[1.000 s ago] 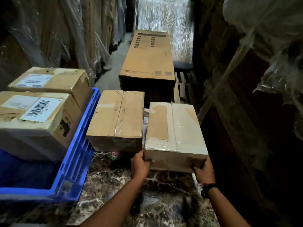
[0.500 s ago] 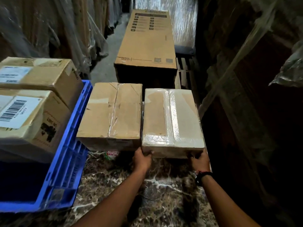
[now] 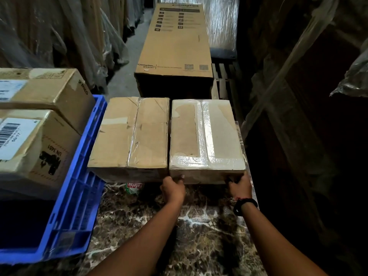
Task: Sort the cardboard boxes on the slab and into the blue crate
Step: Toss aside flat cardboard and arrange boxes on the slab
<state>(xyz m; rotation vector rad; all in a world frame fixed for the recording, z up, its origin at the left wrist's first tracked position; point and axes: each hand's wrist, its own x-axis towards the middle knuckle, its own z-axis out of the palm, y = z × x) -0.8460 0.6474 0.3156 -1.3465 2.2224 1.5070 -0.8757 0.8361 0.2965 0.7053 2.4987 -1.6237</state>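
The left hand [image 3: 172,188] grips the near left corner of the pale taped box [image 3: 207,136], its fingers curled against the box's near face. The right hand [image 3: 240,185] grips the near right corner the same way, and a black wristband [image 3: 244,205] sits on that wrist. Both forearms reach forward over the dark veined marble slab [image 3: 199,236].

The pale taped box lies flat at the slab's far right, its top crossed by wide clear tape. Just beside it on the left, long sides together, lies a brown box [image 3: 129,134] of much the same shape, also taped along its middle. A red and green printed wrapper [image 3: 133,187] pokes out from under the brown box's near edge.

To the left stands the blue crate [image 3: 79,176], its right wall close to the brown box. Two cardboard boxes fill its far part: a barcode-labelled box [image 3: 39,148] nearer the camera and a second labelled box [image 3: 49,90] behind it.

Beyond the slab a long printed carton [image 3: 175,42] runs away down the aisle, with a wooden pallet [image 3: 223,82] at its right. Plastic-wrapped stacks [image 3: 59,36] line the left side.
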